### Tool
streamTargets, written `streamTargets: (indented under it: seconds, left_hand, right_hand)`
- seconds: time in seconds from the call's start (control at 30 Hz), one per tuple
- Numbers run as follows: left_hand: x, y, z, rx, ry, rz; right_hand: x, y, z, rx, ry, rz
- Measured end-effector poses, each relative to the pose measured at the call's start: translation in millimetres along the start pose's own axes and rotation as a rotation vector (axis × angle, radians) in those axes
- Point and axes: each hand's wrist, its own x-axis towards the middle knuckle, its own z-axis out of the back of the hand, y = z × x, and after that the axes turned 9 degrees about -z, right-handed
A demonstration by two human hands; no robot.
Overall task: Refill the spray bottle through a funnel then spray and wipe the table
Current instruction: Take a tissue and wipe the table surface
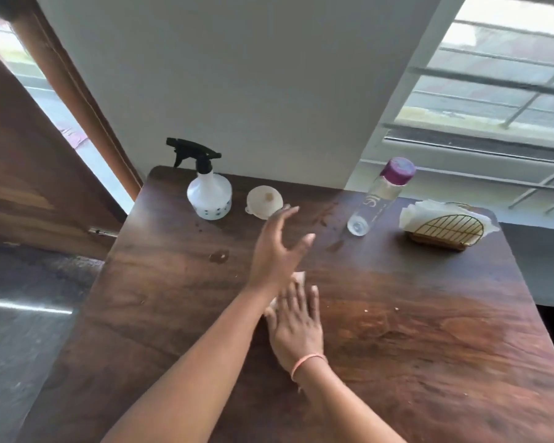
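We press the right hand (296,327) flat, fingers (301,298) spread and gripping nothing, on a pale tissue (298,278) near the middle of the worktop (429,330). The left hand (277,251) hangs open and empty above it, reaching toward the far edge. The spray bottle (209,195), nozzle fitted, stands far left, with the funnel (264,201) just right of it. We judge wiping is in hand: keep the palm flat, overlap strokes, and cover the wet marks (219,255) to the left.
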Motion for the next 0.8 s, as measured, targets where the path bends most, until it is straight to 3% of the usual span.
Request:
streamTargets:
  seconds: [0.17,0.27,0.37,0.53,0.7,0.8]
  left_hand:
    - [62,-23,-74,-0.048,0.225,-0.021]
    - [89,-21,-107,0.016,0.294,-0.044]
    - [108,-14,-126,0.075,0.337,-0.083]
    - [126,-9,-126,0.051,0.373,-0.132]
    - [135,-15,-73,-0.003,0.097,-0.145]
    - [134,-14,-42,0.032,0.017,-0.172]
  right_hand:
    - [36,-118,23,-0.023,0.011,-0.48]
    - [45,-141,28,-0.004,0.005,-0.621]
    - [56,-115,20,0.009,-0.065,-0.539]
    - [66,-56,13,0.015,-0.017,-0.069]
    - [126,-103,32,0.032,-0.027,-0.3]
    - [171,-120,46,0.049,0.005,-0.439]
